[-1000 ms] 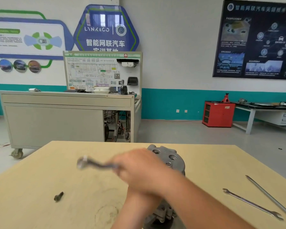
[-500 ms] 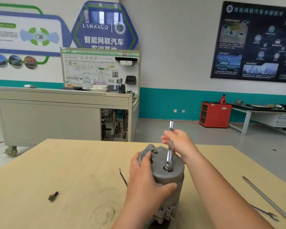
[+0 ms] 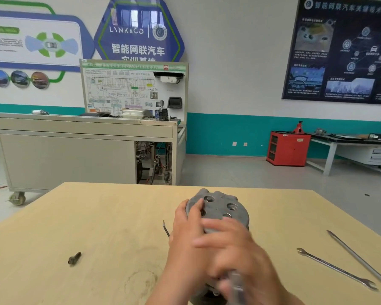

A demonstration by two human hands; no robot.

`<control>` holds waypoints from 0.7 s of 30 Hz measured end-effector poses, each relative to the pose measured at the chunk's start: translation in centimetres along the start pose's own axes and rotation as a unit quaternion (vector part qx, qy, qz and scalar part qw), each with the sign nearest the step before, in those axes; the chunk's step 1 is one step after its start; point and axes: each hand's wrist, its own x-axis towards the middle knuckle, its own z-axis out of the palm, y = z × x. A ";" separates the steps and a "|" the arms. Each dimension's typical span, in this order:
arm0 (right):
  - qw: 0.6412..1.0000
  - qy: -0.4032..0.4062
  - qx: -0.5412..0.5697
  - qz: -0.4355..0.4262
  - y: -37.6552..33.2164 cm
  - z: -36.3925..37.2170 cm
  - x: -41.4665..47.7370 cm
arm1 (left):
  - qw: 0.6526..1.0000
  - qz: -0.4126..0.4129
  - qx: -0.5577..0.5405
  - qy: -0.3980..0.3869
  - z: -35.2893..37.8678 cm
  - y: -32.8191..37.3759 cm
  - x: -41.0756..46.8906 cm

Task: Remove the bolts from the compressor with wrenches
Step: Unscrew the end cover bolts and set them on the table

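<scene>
The grey metal compressor (image 3: 220, 209) stands upright on the wooden table (image 3: 108, 216), its top face with several round holes showing. My left hand (image 3: 186, 230) grips its left side, fingers curled over the top edge. My right hand (image 3: 235, 258) is blurred in front of the compressor's near side and holds a blurred silver wrench (image 3: 237, 287) that points down toward me. One dark bolt (image 3: 74, 258) lies loose on the table at the left. The compressor's lower body is hidden behind my hands.
Two long silver wrenches (image 3: 337, 269) (image 3: 361, 260) lie at the table's right. A thin dark tool (image 3: 165, 228) shows just left of my left hand. Beyond the table stand a grey training bench (image 3: 75, 150), a red cabinet (image 3: 287, 148) and a workbench (image 3: 350, 146).
My right hand swung the wrench from the left onto the compressor's top, then pulled it down toward me. My left hand stayed on the compressor.
</scene>
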 end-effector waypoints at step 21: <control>0.874 -0.301 -0.254 0.285 4.0 -1.3 14.1 | 0.965 0.104 -0.235 0.048 -3.0 3.4 0.2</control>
